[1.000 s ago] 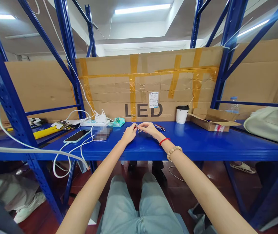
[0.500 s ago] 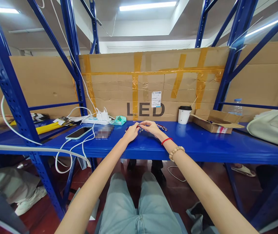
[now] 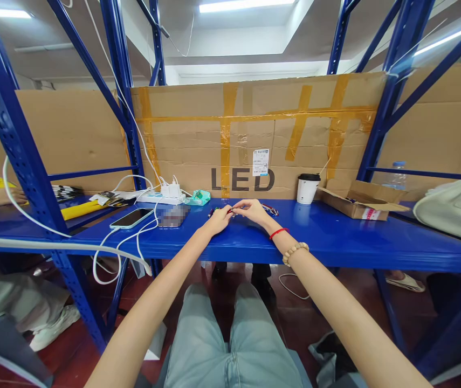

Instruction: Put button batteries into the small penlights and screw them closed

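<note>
1. I see my left hand (image 3: 219, 220) and right hand (image 3: 254, 211) meeting at the middle of the blue counter (image 3: 335, 237), fingertips drawn together.
2. Both hands pinch a small metal piece (image 3: 231, 211) between them, just above the counter surface; it is too small for me to tell exactly what it is.
3. More small parts (image 3: 269, 210), some red, lie just behind my right hand.
4. My right wrist carries a red cord and a bead bracelet (image 3: 294, 251).
5. To the left lie a phone (image 3: 130, 218), white cables and a power strip (image 3: 161, 197).
6. A paper cup (image 3: 307, 189) with a dark lid stands to the right, beside an open cardboard box (image 3: 359, 200).
7. A taped cardboard sheet (image 3: 254, 134) marked LED stands behind the counter.
</note>
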### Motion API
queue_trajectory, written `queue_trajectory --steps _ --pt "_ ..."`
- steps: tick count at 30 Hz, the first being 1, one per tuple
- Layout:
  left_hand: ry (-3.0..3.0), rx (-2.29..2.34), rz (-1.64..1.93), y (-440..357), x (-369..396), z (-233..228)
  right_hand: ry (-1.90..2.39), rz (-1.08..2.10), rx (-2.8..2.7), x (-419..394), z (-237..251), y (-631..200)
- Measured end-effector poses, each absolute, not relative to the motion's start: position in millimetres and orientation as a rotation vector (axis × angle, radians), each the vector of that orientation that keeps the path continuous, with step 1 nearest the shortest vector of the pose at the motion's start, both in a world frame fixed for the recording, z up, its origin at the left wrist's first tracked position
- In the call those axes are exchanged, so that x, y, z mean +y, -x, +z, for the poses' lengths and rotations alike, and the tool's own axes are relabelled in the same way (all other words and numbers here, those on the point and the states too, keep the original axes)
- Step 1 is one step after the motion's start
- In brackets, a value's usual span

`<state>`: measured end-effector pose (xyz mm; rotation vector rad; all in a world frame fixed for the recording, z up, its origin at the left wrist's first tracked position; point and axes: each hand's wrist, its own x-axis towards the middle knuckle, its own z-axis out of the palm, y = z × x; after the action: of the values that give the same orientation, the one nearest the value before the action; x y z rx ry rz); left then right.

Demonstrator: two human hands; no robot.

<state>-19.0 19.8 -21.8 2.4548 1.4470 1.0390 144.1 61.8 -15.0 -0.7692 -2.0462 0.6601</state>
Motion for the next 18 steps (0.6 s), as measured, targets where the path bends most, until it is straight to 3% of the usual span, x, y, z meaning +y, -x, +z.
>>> queue_trajectory --steps 18 --pt "-2.486 1.410 0.964 16.6 12.9 -16.0 0.764 0.559 -2.098 60.6 -14.4 -146.6"
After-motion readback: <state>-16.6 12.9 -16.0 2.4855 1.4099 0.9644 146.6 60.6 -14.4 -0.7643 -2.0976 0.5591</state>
